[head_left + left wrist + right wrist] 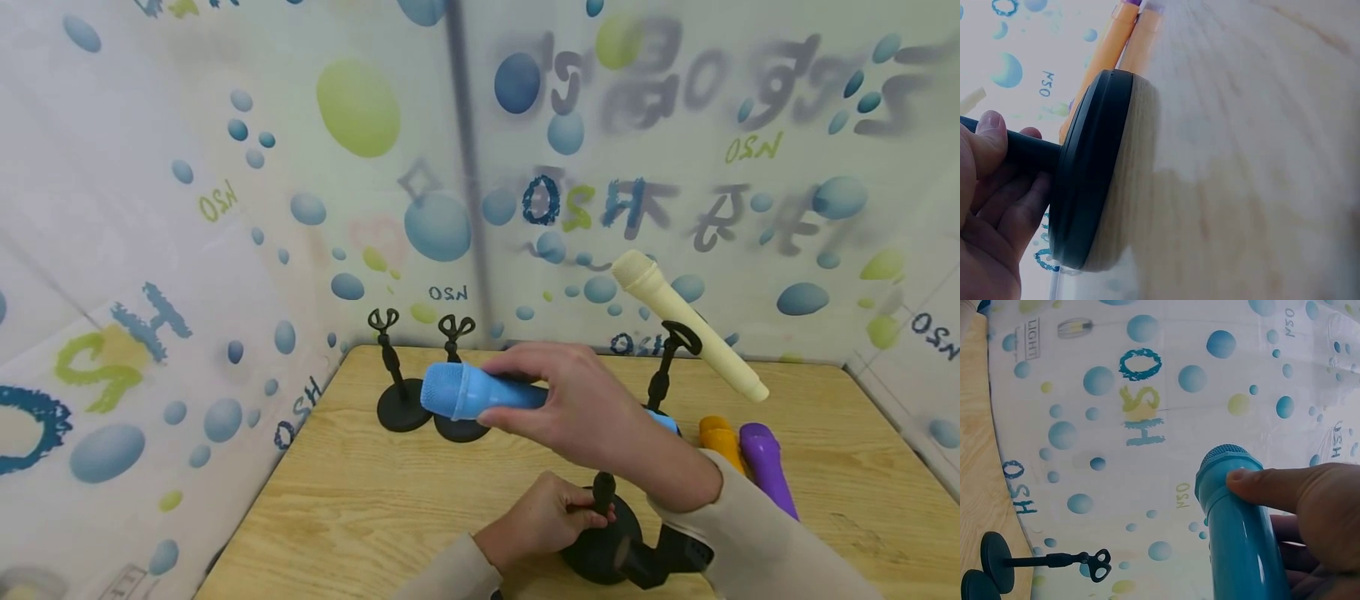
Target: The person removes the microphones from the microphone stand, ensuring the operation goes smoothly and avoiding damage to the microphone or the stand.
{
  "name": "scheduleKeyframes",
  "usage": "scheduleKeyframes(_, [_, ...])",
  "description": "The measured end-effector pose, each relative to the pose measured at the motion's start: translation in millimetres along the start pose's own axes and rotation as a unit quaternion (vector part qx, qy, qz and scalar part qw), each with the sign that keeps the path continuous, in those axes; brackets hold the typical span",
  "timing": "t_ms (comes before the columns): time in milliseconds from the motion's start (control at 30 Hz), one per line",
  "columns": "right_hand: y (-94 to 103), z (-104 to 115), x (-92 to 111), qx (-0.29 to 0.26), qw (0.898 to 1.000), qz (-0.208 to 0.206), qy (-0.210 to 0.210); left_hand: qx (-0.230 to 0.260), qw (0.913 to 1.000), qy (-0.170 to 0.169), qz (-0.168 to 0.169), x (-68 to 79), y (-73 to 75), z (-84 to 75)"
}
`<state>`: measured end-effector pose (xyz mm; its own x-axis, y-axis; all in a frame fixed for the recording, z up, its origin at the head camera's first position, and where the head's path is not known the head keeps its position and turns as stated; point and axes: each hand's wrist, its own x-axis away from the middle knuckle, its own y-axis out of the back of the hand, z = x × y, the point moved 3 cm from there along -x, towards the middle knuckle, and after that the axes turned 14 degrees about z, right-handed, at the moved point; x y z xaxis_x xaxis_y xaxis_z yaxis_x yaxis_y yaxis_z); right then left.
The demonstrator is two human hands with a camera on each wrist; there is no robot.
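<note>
My right hand (573, 400) grips a blue microphone (465, 392) by its body, with the mesh head pointing left. In the right wrist view the thumb lies along the blue microphone (1241, 531), just below its head. Lower down, my left hand (543, 512) holds the pole of a black microphone stand (600, 550). The left wrist view shows the thumb and fingers around that pole, close above the round base (1094, 169) on the table. The stand's upper end is hidden or unclear.
Two black stands (401, 404) with bare clips stand at the back left of the wooden table (315, 500). A cream microphone (690, 325) leans in another stand (660, 379). Orange (720, 437) and purple (768, 467) microphones lie at the right. Patterned sheeting (360, 225) surrounds the table.
</note>
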<state>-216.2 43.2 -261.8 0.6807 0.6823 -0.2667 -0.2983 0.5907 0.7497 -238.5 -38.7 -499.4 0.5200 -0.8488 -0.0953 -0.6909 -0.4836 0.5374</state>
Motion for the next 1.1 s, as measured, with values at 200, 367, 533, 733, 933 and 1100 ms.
scheduleKeyframes(200, [-0.7,2,-3,0.002,1.000,0.003,-0.002,0.008,1.0000,0.002,0.000,0.6,-0.3,1.6])
scheduleKeyframes(367, [-1.4,4,-6,0.001,1.000,0.009,-0.001,0.007,1.0000,0.005,0.001,0.5,-0.3,3.1])
scheduleKeyframes(533, [-0.5,8,-8,-0.001,1.000,0.015,-0.001,0.005,1.0000,0.005,0.002,0.8,-0.4,3.8])
scheduleKeyframes(733, [0.3,11,-10,-0.003,1.000,0.021,0.001,-0.021,0.9998,-0.004,-0.001,1.1,-0.7,2.9])
scheduleKeyframes(933, [0.1,12,-11,-0.002,1.000,0.021,0.004,-0.014,0.9999,-0.002,0.000,0.6,-0.6,3.3])
scheduleKeyframes(1100, [0.3,13,-13,-0.006,1.000,0.021,0.010,-0.016,0.9999,0.000,0.000,0.4,-0.3,2.3])
